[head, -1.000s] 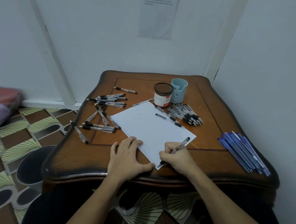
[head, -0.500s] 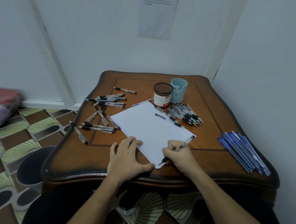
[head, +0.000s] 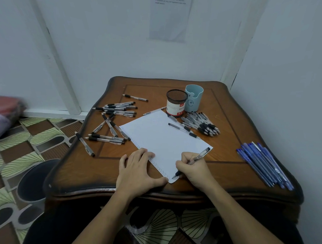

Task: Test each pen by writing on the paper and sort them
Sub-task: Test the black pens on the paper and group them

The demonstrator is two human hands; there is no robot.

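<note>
Testing is proceeding, lower centre: right hand (head: 194, 169) is gripping a pen (head: 200, 155), tip on the paper's (head: 162, 138) near corner; left hand (head: 138, 168), fingers flat, is steadying the paper. Next: judging the mark, then sorting.

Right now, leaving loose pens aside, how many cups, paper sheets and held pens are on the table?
Cups: 2, the black mesh cup and the light blue cup
Paper sheets: 1, the white sheet
Held pens: 1, the clear pen in the right hand
Total: 4

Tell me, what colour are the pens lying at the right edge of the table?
Those pens are blue, clearest in the head view.
</note>
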